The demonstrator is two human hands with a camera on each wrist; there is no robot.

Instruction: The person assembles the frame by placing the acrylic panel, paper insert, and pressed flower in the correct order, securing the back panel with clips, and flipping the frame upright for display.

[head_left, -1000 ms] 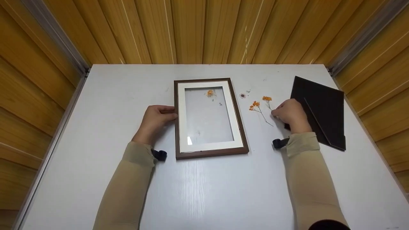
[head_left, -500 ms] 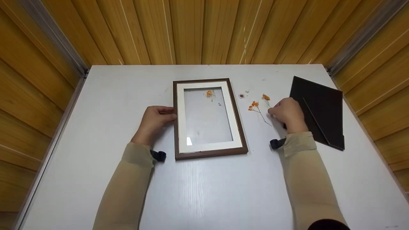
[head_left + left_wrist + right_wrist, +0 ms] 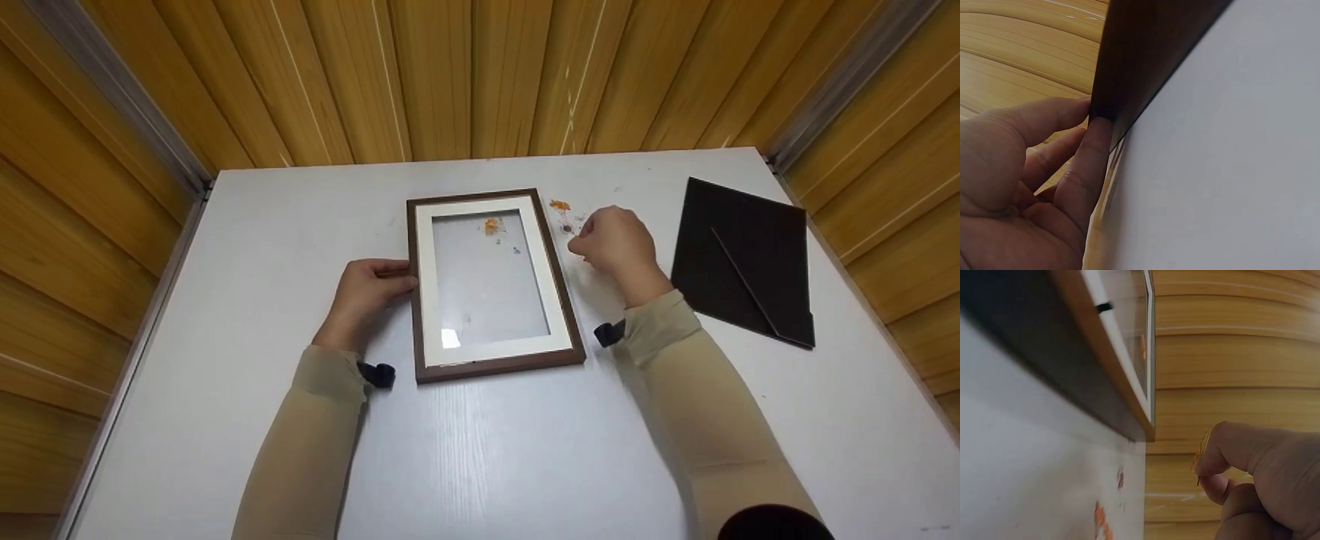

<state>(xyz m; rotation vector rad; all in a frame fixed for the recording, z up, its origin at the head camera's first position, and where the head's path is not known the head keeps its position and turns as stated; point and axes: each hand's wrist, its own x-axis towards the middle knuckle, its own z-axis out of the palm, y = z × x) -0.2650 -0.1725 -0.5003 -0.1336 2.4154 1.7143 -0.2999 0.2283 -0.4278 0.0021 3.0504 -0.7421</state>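
A brown picture frame (image 3: 497, 367) with a white mat lies on the white table. An orange dried flower (image 3: 491, 226) and small dark bits show inside its opening. My left hand (image 3: 365, 296) holds the frame's left edge, its thumb and fingers against the dark side (image 3: 1145, 50) in the left wrist view. Beyond the frame's right side, my right hand (image 3: 619, 244) pinches a thin orange dried flower sprig (image 3: 559, 205) by its stem. Another orange sprig (image 3: 1100, 523) lies on the table, mostly hidden by that hand in the head view. Beside the frame is a small round flower (image 3: 567, 229).
A black backing board (image 3: 757, 255) with a stand strip lies on the table's right side. Yellow wood-grain panels (image 3: 435, 75) rise behind the table (image 3: 405, 465) and along both sides. A black round object (image 3: 775, 523) covers part of the right forearm.
My right hand lifts the orange sprig from near the backing board and carries it left to the frame's upper right side. The left hand stays on the frame. The view tilts slightly.
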